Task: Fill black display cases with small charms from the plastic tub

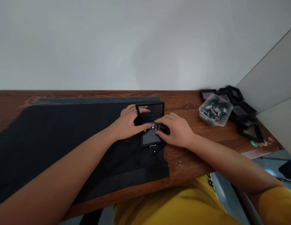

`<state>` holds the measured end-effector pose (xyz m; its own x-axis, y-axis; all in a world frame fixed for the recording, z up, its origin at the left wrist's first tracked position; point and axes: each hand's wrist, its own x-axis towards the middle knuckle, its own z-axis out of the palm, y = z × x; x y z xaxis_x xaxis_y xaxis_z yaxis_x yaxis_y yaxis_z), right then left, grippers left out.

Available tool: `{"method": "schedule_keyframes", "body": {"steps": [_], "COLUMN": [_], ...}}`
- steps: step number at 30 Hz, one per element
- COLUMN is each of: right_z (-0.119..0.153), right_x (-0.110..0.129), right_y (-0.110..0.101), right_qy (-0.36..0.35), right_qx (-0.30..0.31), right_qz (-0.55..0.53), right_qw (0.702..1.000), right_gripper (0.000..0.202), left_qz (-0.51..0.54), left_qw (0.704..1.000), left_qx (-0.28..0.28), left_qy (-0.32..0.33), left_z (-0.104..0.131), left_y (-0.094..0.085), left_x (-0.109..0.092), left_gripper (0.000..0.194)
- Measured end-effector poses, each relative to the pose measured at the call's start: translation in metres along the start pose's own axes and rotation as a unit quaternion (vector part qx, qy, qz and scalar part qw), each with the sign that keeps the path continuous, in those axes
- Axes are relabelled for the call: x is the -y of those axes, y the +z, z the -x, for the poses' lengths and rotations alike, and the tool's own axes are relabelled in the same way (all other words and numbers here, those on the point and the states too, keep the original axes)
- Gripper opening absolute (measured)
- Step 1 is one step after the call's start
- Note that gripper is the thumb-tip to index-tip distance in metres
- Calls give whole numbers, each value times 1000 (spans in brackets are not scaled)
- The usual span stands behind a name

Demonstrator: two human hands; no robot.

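Observation:
A small black hinged display frame [153, 140] lies unfolded on a dark mat, its clear-windowed lid [156, 113] tilted up. My left hand [130, 122] straddles the lid's left edge; its fingers show behind the window. The left thumb reaches in front to a tiny pink and white piece [153, 127] inside the frame. Between the thumb and forefinger of my right hand [175, 129] is a small dark, shiny piece [157, 127], held over the frame's inner sheet. Its exact kind is too small to make out.
Right of my hands, a clear plastic tub [215, 111] holds many small coloured pieces. Several black frames [241, 109] lie around it. Small round coloured items [254, 143] sit near the right table edge. The dark mat [65, 134] covers the left side, before a pale wall.

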<state>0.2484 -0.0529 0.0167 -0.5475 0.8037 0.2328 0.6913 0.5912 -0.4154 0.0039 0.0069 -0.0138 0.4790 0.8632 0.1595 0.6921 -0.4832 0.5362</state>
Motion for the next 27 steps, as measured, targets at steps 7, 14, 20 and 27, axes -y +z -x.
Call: {"method": "schedule_keyframes", "body": {"steps": [7, 14, 20, 27], "right_z": [-1, -3, -6, -6], "right_x": [-1, 0, -5, -9], "right_y": [4, 8, 10, 10], "right_qy": [-13, -1, 7, 0], "right_qx": [-11, -8, -17, -23], "right_qz": [-23, -28, -68, -89], "right_qw": [1000, 1000, 997, 996], "right_gripper": [33, 46, 43, 40], "left_qz": [-5, -8, -7, -9], "left_qw": [1000, 1000, 1000, 1000], "left_qx": [2, 6, 4, 6], "left_qy": [2, -11, 0, -4], "left_z": [-1, -1, -2, 0], "left_y": [2, 4, 4, 4], "left_x": [0, 1, 4, 5], "left_gripper": [68, 72, 68, 68]}}
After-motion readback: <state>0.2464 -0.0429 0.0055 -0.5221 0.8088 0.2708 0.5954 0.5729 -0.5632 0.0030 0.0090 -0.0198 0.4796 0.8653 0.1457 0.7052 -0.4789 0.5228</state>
